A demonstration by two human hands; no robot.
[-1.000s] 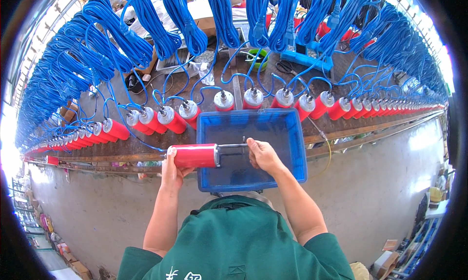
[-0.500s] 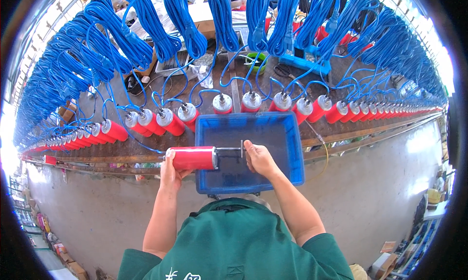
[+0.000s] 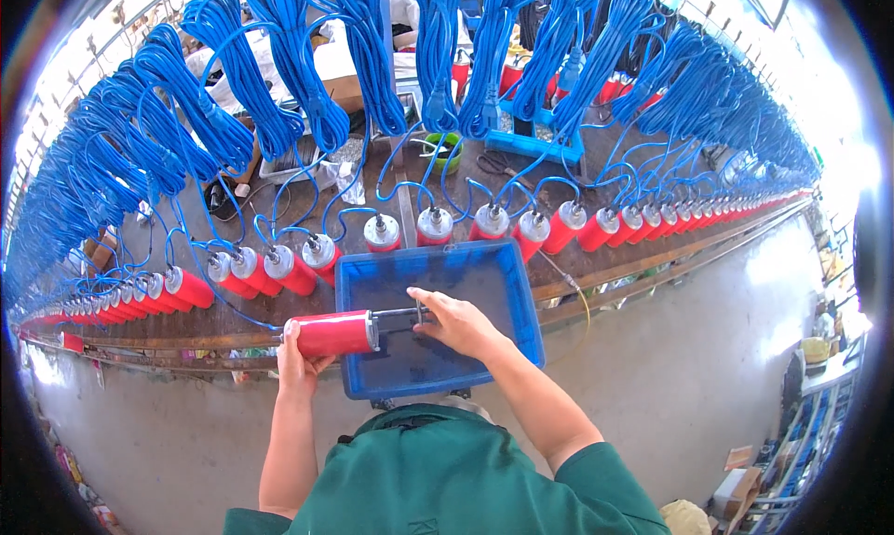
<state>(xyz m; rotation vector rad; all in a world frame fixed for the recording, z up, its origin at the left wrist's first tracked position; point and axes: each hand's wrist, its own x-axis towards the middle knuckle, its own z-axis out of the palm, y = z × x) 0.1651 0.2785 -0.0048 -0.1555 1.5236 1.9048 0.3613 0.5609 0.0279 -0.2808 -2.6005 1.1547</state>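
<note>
Level over the near left side of a blue plastic bin (image 3: 533,335) lies a red cylinder (image 3: 333,334) with metal ends. My left hand (image 3: 300,365) is wrapped round its left end from below. A thin dark metal rod with a flat crosspiece (image 3: 399,311) sticks out of the cylinder's right end. My right hand (image 3: 458,325) is closed on the crosspiece, fingers on its far side and thumb nearer me; the palm side is hidden. From the cylinder's left end a blue cable runs toward the bench.
A long row of similar red cylinders (image 3: 434,228) lines the bench edge, each on a blue cable. Coiled blue cables (image 3: 438,60) hang above. On the bench (image 3: 372,181) are a green bowl (image 3: 441,151), a light blue tray (image 3: 535,147) and scissors. A thin yellow hose hangs right of the bin.
The whole view has shifted, so the bench and bin sit further left and lower. My right fingers have straightened over the crosspiece. My left hand keeps its hold on the cylinder.
</note>
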